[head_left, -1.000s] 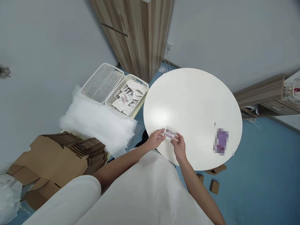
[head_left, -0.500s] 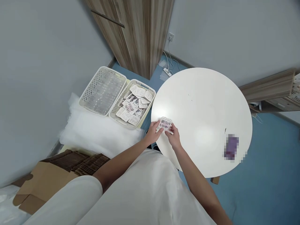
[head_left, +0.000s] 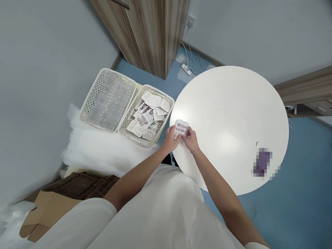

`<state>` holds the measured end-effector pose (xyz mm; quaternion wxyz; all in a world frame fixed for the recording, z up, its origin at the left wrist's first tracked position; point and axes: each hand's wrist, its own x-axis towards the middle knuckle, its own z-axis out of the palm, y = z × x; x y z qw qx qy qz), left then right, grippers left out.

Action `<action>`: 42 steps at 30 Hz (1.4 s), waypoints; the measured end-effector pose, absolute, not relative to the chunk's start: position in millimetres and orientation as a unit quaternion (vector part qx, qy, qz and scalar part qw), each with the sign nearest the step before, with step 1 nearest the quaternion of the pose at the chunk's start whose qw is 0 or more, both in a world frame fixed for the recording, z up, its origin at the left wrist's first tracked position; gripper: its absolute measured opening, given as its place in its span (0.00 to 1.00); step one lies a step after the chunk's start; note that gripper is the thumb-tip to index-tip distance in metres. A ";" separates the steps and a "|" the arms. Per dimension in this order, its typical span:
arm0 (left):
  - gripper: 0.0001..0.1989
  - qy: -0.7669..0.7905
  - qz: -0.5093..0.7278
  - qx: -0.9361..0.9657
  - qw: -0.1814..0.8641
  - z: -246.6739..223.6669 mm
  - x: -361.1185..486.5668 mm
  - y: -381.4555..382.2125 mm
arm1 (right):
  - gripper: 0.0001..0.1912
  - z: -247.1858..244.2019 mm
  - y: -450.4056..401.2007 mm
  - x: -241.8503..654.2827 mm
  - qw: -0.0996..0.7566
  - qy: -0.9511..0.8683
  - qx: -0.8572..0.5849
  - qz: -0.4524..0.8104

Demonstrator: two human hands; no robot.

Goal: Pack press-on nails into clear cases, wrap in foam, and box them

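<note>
Over the near left edge of the round white table point(head_left: 233, 100), both hands hold a small clear plastic case of press-on nails point(head_left: 182, 127). Two rows of pinkish-purple nails show through it. My left hand point(head_left: 169, 139) grips its left side and lower corner. On the right side, my right hand point(head_left: 191, 139) has its fingers closed around the edge, thumb at the bottom. Left of the table, a white basket point(head_left: 121, 138) carries printed cards point(head_left: 144, 121), some with nails on them. Beside it, another white basket point(head_left: 83, 112) contains stacked clear plastic cases point(head_left: 111, 100).
White foam sheeting point(head_left: 95, 148) lies in front of the baskets. Nearer me is a cardboard box point(head_left: 52, 207) packed with folded brown cardboard point(head_left: 75, 185). A blurred purple item point(head_left: 262, 162) rests on the table's right. Behind stand a wooden cabinet point(head_left: 153, 38) and a power strip point(head_left: 186, 69) with cables.
The view has shifted slightly, so baskets and table sit differently in it. Both hands keep hold of the case, which now looks more level, its nails facing me.
</note>
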<state>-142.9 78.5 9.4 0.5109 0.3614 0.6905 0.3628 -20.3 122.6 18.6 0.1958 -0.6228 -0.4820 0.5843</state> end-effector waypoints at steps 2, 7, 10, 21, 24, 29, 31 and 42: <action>0.28 0.693 0.359 0.372 0.503 8.4 -143.2 79.1 | 0.25 15.9 124.6 -21.1 0.191 -0.500 -0.625 0.568; 0.28 0.699 0.333 0.418 0.475 9.0 -143.2 77.0 | 0.28 10.6 123.0 -22.2 0.160 -0.548 -0.638 0.516; 0.30 0.705 0.318 0.426 0.470 11.0 -140.5 73.0 | 0.34 9.8 118.0 -19.9 0.149 -0.552 -0.635 0.519; 0.36 0.732 0.315 0.413 0.442 17.1 -117.8 31.0 | 0.34 34.9 56.4 42.3 0.118 -0.488 -0.657 0.563; 0.33 0.733 0.330 0.392 0.447 22.9 -110.5 12.8 | 0.29 41.8 35.7 65.7 0.105 -0.482 -0.646 0.582; 0.24 0.707 0.336 0.380 0.493 32.4 -95.1 -28.3 | 0.23 44.2 10.9 99.5 0.071 -0.520 -0.569 0.633; 0.23 0.711 0.329 0.382 0.490 36.9 -85.4 -49.0 | 0.23 44.4 2.9 110.5 0.073 -0.535 -0.550 0.637; 0.26 0.735 0.251 0.418 0.471 72.7 -57.9 -154.9 | 0.25 44.4 -32.4 112.9 -0.003 -0.597 -0.426 0.680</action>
